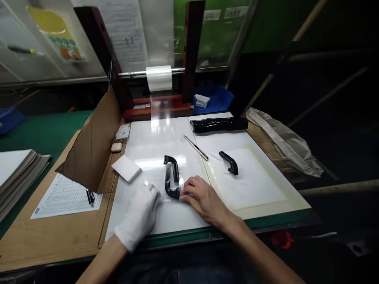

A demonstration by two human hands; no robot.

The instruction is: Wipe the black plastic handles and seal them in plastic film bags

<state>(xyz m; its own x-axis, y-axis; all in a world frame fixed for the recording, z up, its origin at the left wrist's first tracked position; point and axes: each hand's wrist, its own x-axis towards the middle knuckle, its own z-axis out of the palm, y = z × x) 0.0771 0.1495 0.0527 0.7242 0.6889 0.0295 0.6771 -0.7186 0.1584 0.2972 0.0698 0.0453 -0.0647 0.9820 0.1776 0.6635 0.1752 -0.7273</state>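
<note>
Two black curved handles, one on the left (168, 181) and one on the right (175, 169), lie interlocked on a glossy white board (136, 136). My left hand (140, 213), in a white glove, rests left of their lower end with its fingers curled together. My bare right hand (205, 199) is beside the lower end of the left handle, its fingers bent and pressed together. Whatever either hand pinches is too faint to make out. Clear film (161, 106) runs from a roll (159, 79) down to the board. A third handle (229, 162) lies to the right.
A silver pen-like tool (196, 148) lies near a black bundle (219, 124). On the left are a white pad (126, 168), an upright cardboard flap (91, 142) and a printed sheet (65, 197). Behind, dark posts (192, 51) flank the roll beside a blue bin (220, 98).
</note>
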